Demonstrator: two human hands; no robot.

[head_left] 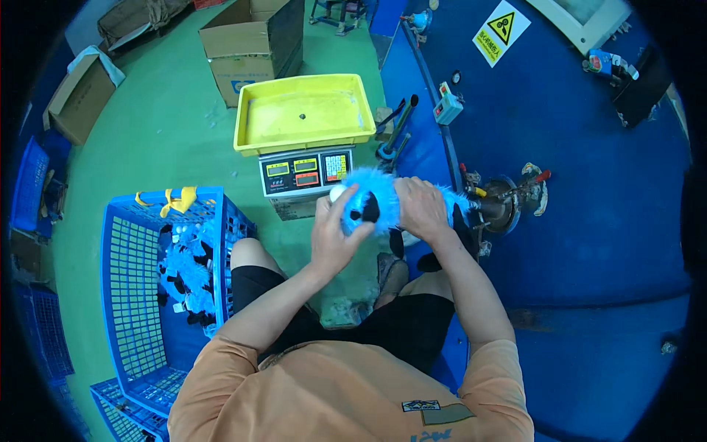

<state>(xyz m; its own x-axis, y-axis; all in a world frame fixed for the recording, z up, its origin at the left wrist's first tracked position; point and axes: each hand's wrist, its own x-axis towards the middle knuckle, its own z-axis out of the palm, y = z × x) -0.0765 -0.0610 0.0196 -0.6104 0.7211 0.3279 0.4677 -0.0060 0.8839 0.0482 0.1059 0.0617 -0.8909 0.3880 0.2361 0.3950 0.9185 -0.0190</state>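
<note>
A fluffy bright-blue plush toy (379, 197) with black patches and a white round eye is between my hands, in front of the machine. My left hand (335, 236) grips the toy's head, thumb and fingers on either side of its black-marked face. Wrapped over the toy's body is my right hand (423, 209), its fingers partly hidden. The toy's far end reaches the metal nozzle fitting (499, 205) on the blue machine; whether it sits on the nozzle is hidden. Black limbs dangle beneath my right hand.
Left of my legs, a blue plastic basket (132, 295) holds several blue-and-black plush pieces. Ahead stands a scale (308, 174) carrying a yellow tray (305, 110). Cardboard boxes (250, 51) are on the green floor behind it. The blue machine panel (582, 221) takes up the right side.
</note>
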